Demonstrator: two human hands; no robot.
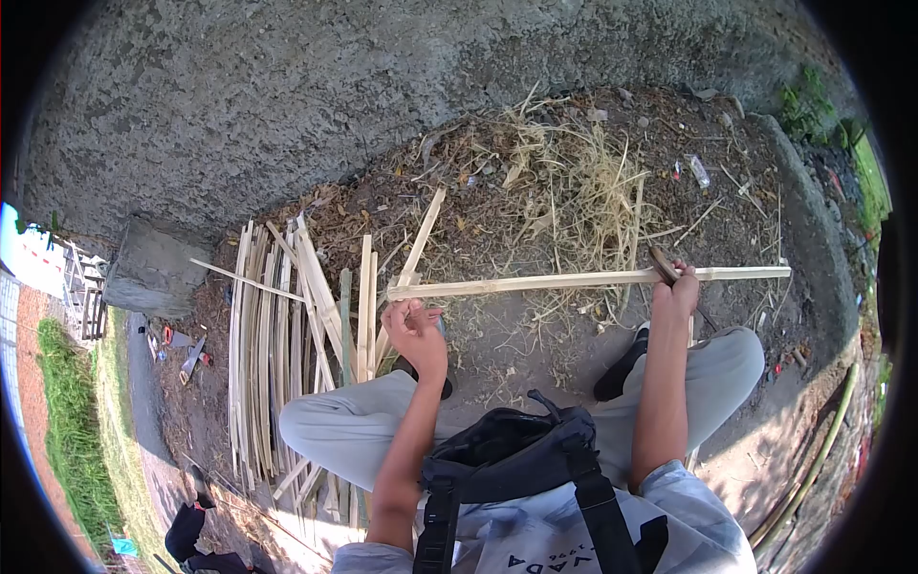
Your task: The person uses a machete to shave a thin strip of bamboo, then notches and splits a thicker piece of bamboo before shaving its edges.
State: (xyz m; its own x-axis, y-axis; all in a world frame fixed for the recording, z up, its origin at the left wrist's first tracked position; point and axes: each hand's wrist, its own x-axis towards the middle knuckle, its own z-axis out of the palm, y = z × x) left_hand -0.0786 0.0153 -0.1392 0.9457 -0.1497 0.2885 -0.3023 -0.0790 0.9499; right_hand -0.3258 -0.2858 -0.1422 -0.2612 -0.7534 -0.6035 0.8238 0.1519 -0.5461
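Note:
My left hand (413,325) grips the near end of a long pale bamboo strip (574,280) that runs level across my front to the right. My right hand (675,292) is shut on a knife (662,263) whose dark blade rests against the strip near its far end. I sit on the ground with my knees apart, in grey trousers and dark shoes.
A pile of split bamboo strips (277,335) lies to my left. Dry shavings and straw (574,182) cover the dirt ahead, below a rough concrete wall (335,86). A black bag (507,450) hangs on my chest. A concrete block (153,268) stands far left.

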